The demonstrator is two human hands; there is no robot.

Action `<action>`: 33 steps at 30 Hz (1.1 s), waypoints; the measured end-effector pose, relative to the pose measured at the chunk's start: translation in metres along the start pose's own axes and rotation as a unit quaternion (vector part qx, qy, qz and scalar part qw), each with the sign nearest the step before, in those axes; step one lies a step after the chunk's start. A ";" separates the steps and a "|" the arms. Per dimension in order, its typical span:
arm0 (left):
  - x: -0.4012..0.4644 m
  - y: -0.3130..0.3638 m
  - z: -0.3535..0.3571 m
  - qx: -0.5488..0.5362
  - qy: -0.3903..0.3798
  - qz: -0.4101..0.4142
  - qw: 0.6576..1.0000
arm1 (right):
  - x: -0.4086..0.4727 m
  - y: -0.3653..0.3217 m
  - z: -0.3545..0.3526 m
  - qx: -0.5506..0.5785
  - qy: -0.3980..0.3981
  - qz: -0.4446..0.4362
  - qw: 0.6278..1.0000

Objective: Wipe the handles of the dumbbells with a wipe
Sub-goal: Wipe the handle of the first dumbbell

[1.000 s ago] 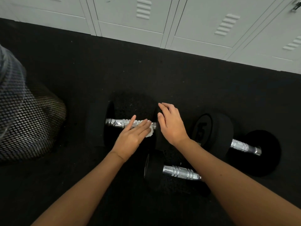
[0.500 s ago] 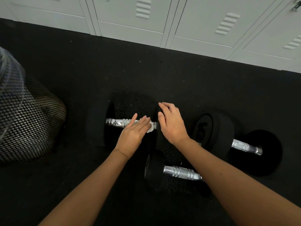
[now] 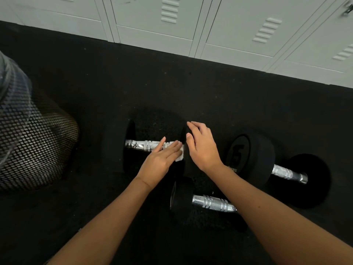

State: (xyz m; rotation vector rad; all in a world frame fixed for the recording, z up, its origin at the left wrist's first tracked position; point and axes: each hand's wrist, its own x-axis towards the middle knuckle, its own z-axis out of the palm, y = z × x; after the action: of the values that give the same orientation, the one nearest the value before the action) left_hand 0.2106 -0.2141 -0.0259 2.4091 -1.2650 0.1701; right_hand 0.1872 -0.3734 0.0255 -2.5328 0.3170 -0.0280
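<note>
We're mid-wipe on the first dumbbell handle (image 3: 145,145); left hand (image 3: 159,163) fingers flat, pressing the wipe (image 3: 179,156) on it; right hand (image 3: 202,148) open, bracing the head beside; next, we'd judge, rub leftward.

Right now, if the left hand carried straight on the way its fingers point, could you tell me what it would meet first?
Probably the right hand, resting on the dumbbell's black right-hand head. The left hand presses the wipe along the handle towards it.
</note>
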 end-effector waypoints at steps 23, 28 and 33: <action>-0.016 0.069 0.000 -0.507 0.185 -0.742 0.396 | -0.001 0.001 0.003 -0.004 0.014 0.001 1.000; 0.024 0.060 -0.003 -0.639 0.246 -0.707 0.180 | -0.001 0.001 0.004 -0.002 0.017 -0.001 1.000; 0.043 0.051 0.001 -0.669 0.224 -0.691 0.158 | -0.001 0.001 0.003 0.002 0.020 0.003 1.000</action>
State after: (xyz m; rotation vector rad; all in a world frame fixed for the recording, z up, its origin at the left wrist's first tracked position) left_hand 0.1939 -0.2725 0.0011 0.6518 1.1587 -0.5291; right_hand 0.1864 -0.3720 0.0227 -2.5301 0.3409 -0.0763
